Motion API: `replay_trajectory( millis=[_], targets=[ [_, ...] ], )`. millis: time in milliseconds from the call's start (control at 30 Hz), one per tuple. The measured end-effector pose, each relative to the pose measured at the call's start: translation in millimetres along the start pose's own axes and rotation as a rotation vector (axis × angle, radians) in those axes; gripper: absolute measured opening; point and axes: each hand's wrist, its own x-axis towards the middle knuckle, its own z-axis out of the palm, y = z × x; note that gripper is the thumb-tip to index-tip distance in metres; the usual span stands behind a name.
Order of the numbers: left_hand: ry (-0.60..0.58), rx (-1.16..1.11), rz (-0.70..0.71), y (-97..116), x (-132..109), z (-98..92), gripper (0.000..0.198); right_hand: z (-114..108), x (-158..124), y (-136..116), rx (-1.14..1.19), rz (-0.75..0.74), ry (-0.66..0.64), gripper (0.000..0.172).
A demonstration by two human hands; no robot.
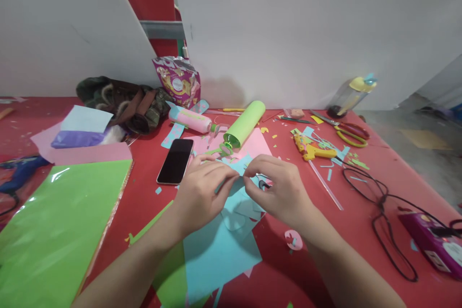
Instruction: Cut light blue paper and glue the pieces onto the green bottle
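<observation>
My left hand (202, 192) and my right hand (279, 187) meet over the middle of the red table (144, 202), fingers pinched together on a small light blue paper piece (236, 180). Under them lie larger light blue paper sheets (216, 250) with cut-out shapes, over pink paper (252, 147). Small scissors (263, 184) lie partly hidden beneath my right fingers. A black phone (175, 160) lies just left of my left hand.
A green sheet stack (54, 231) lies at left. Behind the hands lie a green rolled tube (243, 125) and a pink bottle (191, 119). A yellow glue gun (312, 149), red-handled scissors (346, 132) and black cables (382, 211) are at right. A snack bag (178, 82) stands at the back.
</observation>
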Motion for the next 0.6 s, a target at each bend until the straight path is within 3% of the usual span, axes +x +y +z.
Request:
replay_trajectory(
  millis=[233, 367, 600],
  targets=[
    [0.073, 0.018, -0.033, -4.2, 1.4, -6.1, 0.007, -11.7, 3.0, 5.9, -0.103, 0.045, 0.042, 0.014],
    [0.035, -0.006, -0.025, -1.3, 1.0, -4.9, 0.007, -10.0, 2.1, 3.9, -0.072, -0.017, -0.005, 0.006],
    [0.013, -0.059, -0.079, 1.3, 0.0, 0.2, 0.008, -3.8, -1.2, 0.2, -0.107, -0.118, -0.055, 0.012]
  ],
)
